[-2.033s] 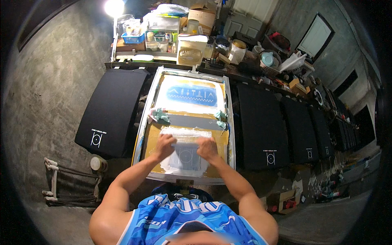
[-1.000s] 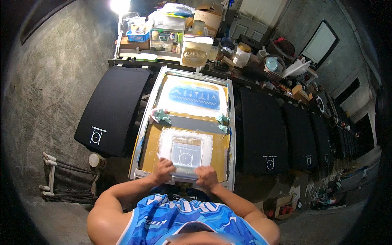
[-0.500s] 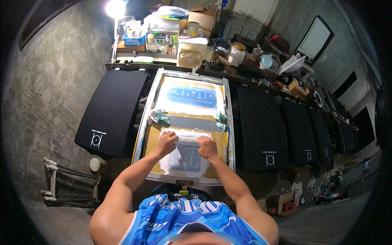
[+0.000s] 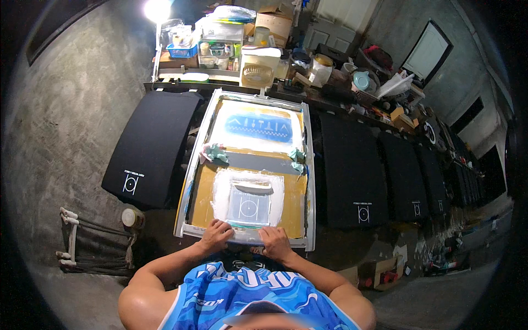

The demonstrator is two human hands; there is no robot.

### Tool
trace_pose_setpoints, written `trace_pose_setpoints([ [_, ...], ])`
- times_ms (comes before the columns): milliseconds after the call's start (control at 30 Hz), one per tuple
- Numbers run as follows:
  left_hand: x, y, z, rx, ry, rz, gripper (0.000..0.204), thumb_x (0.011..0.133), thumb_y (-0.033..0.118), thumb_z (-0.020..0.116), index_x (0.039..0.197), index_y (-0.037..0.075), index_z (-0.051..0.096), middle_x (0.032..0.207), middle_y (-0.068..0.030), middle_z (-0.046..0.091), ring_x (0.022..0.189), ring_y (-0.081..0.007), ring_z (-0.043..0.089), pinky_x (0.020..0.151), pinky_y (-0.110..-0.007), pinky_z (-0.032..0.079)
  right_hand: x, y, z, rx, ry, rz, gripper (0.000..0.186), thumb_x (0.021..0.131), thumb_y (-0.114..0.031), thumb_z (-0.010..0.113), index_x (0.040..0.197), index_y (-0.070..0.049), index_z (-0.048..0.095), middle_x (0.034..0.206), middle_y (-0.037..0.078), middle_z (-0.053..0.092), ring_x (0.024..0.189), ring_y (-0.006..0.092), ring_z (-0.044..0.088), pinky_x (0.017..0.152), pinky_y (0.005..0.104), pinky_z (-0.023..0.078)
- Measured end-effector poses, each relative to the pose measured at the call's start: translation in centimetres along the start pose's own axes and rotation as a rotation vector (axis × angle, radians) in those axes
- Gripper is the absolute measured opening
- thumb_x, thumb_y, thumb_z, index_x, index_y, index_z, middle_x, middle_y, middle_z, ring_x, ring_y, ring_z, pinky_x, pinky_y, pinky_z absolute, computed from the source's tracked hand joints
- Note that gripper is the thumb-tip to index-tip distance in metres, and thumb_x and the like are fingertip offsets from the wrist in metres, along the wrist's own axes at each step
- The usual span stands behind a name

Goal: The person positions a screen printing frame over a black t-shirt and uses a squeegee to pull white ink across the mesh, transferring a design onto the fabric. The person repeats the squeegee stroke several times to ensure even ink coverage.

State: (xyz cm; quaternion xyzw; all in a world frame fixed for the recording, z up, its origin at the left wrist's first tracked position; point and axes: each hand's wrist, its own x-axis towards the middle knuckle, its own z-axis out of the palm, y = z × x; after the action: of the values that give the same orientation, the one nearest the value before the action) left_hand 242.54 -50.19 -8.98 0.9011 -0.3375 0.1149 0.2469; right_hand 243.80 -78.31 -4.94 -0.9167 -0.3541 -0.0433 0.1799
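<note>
A silkscreen frame point(image 4: 308, 181) lies in front of me, its mesh carrying two stencils. Near its close edge, my left hand point(image 4: 218, 235) and my right hand point(image 4: 275, 242) are closed over the two ends of what appears to be a squeegee point(image 4: 246, 235). A thin teal edge shows along its far side; the fingers hide much of the rest. Just beyond lies a grey-blue stencil window point(image 4: 250, 208) with a circle design, ringed by white ink. A thick pale ridge point(image 4: 253, 188), probably ink, crosses the window's far end. The far stencil point(image 4: 258, 129) is blue.
Black printed panels lie on both sides, one on the left point(image 4: 151, 146) and several on the right point(image 4: 352, 170). Crumpled cloths point(image 4: 213, 153) sit on the frame's middle. A cluttered shelf point(image 4: 220, 55) and bright lamp point(image 4: 158, 10) stand behind. Left on the floor is a small tub point(image 4: 131, 218).
Both hands have come toward me, from the far end of the circle window to the frame's near edge. The circle design and the pale ridge are now uncovered.
</note>
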Motion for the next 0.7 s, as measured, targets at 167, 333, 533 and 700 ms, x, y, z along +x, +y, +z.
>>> trace_pose_setpoints([
  [167, -2.1, 2.5, 0.6, 0.081, -0.077, -0.019, 0.053, 0.062, 0.014, 0.076, 0.113, 0.010, 0.063, 0.113, -0.0088, 0.060, 0.108, -0.0289, 0.056, 0.099, -0.046, 0.041, -2.9, -0.4, -0.8, 0.000, -0.099, -0.038, 0.049, 0.069, -0.013, 0.071, 0.115, -0.001, 0.063, 0.114, 0.019, 0.065, 0.107, 0.0331, 0.064, 0.090, 0.0434, 0.045],
  [333, -3.1, 2.6, 0.5, 0.044, -0.024, -0.074, 0.046, 0.071, 0.006, 0.071, 0.117, 0.008, 0.063, 0.122, -0.0134, 0.058, 0.115, -0.0317, 0.055, 0.101, -0.048, 0.041, -5.4, 1.9, -0.7, 0.326, 0.009, 0.074, 0.054, 0.065, -0.010, 0.068, 0.117, 0.000, 0.062, 0.121, 0.019, 0.063, 0.115, 0.0372, 0.060, 0.093, 0.0479, 0.047],
  [533, -4.3, -2.0, -1.2, 0.195, 0.327, -0.579, 0.038, 0.076, -0.006, 0.060, 0.113, 0.001, 0.063, 0.117, -0.0193, 0.059, 0.108, -0.0368, 0.058, 0.094, -0.045, 0.046, -9.2, 8.6, -0.8, 0.178, 0.290, 0.445, 0.045, 0.076, -0.009, 0.061, 0.120, 0.004, 0.060, 0.124, 0.023, 0.060, 0.118, 0.0407, 0.057, 0.100, 0.0513, 0.045],
  [700, -6.8, -5.9, -1.0, 0.128, 0.473, -1.027, 0.032, 0.086, 0.005, 0.061, 0.116, -0.005, 0.059, 0.108, -0.0207, 0.060, 0.103, -0.0370, 0.060, 0.091, -0.046, 0.049, -11.4, 11.6, 0.2, 0.040, 0.465, 0.730, 0.042, 0.087, -0.012, 0.060, 0.124, 0.008, 0.057, 0.128, 0.021, 0.052, 0.121, 0.0396, 0.051, 0.104, 0.0495, 0.042],
])
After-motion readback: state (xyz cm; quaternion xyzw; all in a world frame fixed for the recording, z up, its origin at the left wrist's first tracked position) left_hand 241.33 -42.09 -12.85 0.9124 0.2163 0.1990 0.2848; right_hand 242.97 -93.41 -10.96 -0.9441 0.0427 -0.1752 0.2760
